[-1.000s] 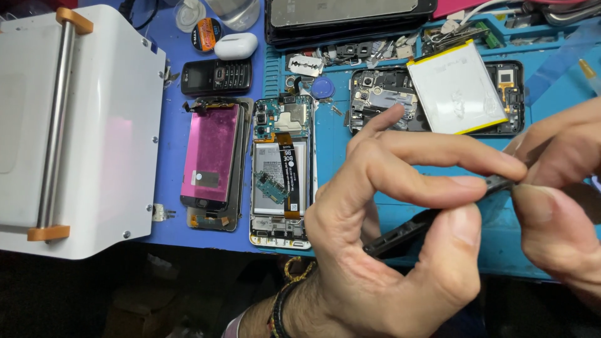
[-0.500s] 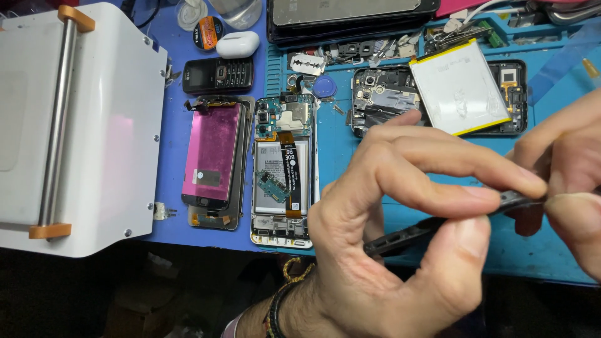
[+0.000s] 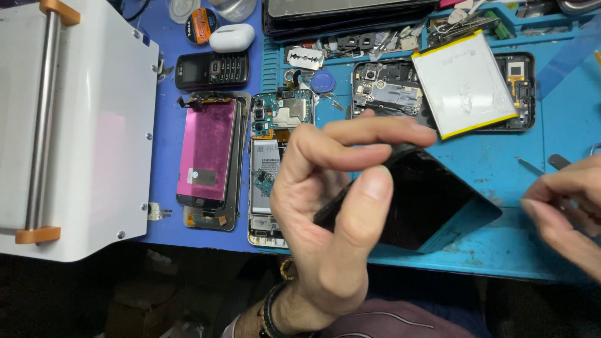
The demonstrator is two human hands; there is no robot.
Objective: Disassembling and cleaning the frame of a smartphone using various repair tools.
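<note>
Black glass phone panel [image 3: 426,203] pinched at its left edge between thumb and fingers of the left hand [image 3: 325,213]; right hand [image 3: 563,209], at three o'clock, curled loosely, empty; opened phone with battery [image 3: 463,81] at twelve.

Glossy black phone panel [image 3: 426,203], tilted above mat
</note>
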